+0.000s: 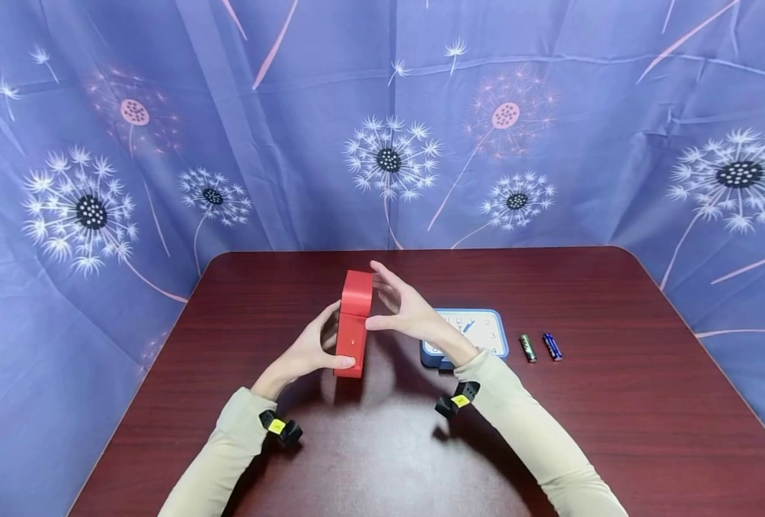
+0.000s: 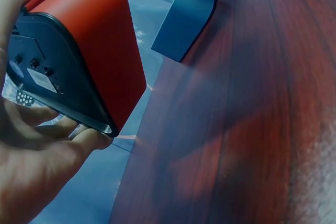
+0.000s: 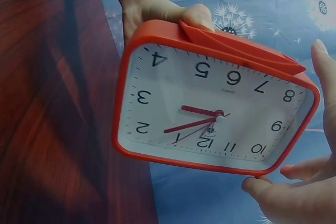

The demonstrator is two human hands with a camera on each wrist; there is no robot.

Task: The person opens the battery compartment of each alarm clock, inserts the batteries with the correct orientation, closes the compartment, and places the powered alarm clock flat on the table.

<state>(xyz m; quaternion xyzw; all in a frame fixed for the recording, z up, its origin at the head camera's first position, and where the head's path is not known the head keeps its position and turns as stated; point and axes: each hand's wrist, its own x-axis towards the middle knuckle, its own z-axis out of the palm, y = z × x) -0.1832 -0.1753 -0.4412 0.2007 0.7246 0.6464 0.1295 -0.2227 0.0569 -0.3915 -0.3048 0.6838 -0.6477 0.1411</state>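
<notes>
A red alarm clock is held up over the table, seen edge-on in the head view. Its white dial faces the right hand, and its black back shows in the left wrist view. The left hand grips it, thumb pressed on the red edge and fingers behind. The right hand is at the clock's other side, thumb tip at its edge and fingers spread, largely straight. In the right wrist view its thumb meets the frame near the 10.
A blue-framed clock lies face up on the table, partly behind the right forearm. To its right lie a green battery and a blue battery. A patterned blue cloth stands behind the dark red wooden table.
</notes>
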